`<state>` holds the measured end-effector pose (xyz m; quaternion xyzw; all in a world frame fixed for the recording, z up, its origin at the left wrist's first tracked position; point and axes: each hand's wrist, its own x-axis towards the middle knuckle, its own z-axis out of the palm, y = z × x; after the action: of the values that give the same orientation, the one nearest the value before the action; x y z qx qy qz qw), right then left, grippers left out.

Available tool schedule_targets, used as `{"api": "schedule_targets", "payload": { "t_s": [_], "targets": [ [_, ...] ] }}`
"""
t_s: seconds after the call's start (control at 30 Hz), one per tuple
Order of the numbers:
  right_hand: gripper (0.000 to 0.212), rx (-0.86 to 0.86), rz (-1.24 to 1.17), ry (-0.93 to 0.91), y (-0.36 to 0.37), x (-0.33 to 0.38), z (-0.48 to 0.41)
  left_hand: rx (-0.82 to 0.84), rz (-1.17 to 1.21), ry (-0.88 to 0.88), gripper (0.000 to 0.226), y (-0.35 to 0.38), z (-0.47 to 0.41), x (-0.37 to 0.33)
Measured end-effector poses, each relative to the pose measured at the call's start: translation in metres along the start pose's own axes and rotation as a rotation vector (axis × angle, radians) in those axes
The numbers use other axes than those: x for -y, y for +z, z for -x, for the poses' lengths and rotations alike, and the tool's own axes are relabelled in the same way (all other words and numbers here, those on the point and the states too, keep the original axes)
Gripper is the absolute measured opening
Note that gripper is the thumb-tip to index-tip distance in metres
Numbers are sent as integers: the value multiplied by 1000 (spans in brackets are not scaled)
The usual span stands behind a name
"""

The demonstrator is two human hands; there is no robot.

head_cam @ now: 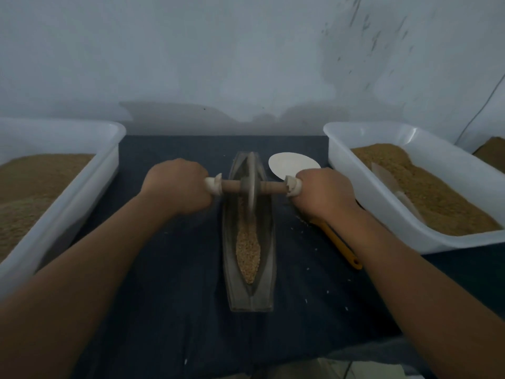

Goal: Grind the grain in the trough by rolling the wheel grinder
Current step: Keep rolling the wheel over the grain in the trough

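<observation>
Grain [247,250]: lies in the groove of the trough [267,269], mostly on the near side of the wheel; the kernels look whole to me, so I judge the grinding far from finished.
Trough: long, grey and boat-shaped, lying near-to-far on the dark cloth [177,269] between my arms.
Wheel grinder [251,184]: stands on edge in the far half of the trough, its rim down in the grain and blurred.
Left hand [177,187]: my fingers are clenched round the left end of the wooden axle [232,186].
Right hand [325,194]: my fingers are wrapped round the right end in the same way.
Step in hand: a rolling stroke along the trough.
Doing it well: I should press evenly with my 2 hands so the wheel stays upright, hold the axle square across the trough, run the wheel the full length through the near heap, and go gently at each end so no grain spills over the rim.
Risk: a tilted wheel would ride up the wall and scatter kernels; a few specks already lie on the cloth.
Surroundings: 2 white tubs of brown grain, the left tub [90,192] and the right tub [470,242]; a white disc [289,166] just right of the trough; a yellow-handled tool [341,244] under my right forearm.
Writing: I can read no brand, label or lettering anywhere.
</observation>
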<state>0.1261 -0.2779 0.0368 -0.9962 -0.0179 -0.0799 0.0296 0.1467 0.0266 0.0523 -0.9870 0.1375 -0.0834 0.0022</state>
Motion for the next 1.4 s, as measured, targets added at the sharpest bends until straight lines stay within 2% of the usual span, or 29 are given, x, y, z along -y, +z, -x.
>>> {"api": "schedule_targets", "payload": {
  "t_s": [0.13, 0.27, 0.4, 0.57, 0.67, 0.77, 0.87, 0.93, 1.03, 1.1, 1.27, 1.33, 1.4],
  "targets": [
    [28, -10, 40, 32, 4, -3, 11, -18, -46, 51, 29, -7, 2, -4],
    [39, 155, -52, -76, -15, -7, 53, 4, -88, 129, 24, -4, 39, 1],
    [23, 283, -106, -128, -23, -13, 66, -24, -102, 164, 32, 2, 53, 7],
    [28, -13, 32, 7, -4, 0, 21, -81, -83, 24, 35, 5, 5, 0],
    [27, -66, 37, 5, -6, 5, 0, -76, -38, -8, 37, 7, -16, 1],
    [27, 5, 67, -45, -20, 7, 2, -20, 11, 4, 36, 9, -6, 5],
    [24, 184, 55, -114, -33, 3, 28, 37, 22, 58, 28, 14, 32, 11],
    [23, 281, 44, -155, -38, -2, 47, 24, 33, 73, 29, 15, 56, 14],
    [20, 324, 26, -157, -37, -2, 48, -12, 18, 75, 34, 15, 64, 12],
    [22, 243, 56, -100, -30, 2, 36, -14, 5, 61, 33, 14, 50, 9],
    [18, -149, 131, -45, -8, 7, 2, -33, 23, -75, 31, 16, -3, 5],
    [23, -175, 172, -68, -12, 8, -9, -7, 73, -84, 30, 17, -10, 5],
    [27, -119, 189, -88, -20, 9, -12, 21, 99, -70, 27, 18, -6, 5]
  ]
}}
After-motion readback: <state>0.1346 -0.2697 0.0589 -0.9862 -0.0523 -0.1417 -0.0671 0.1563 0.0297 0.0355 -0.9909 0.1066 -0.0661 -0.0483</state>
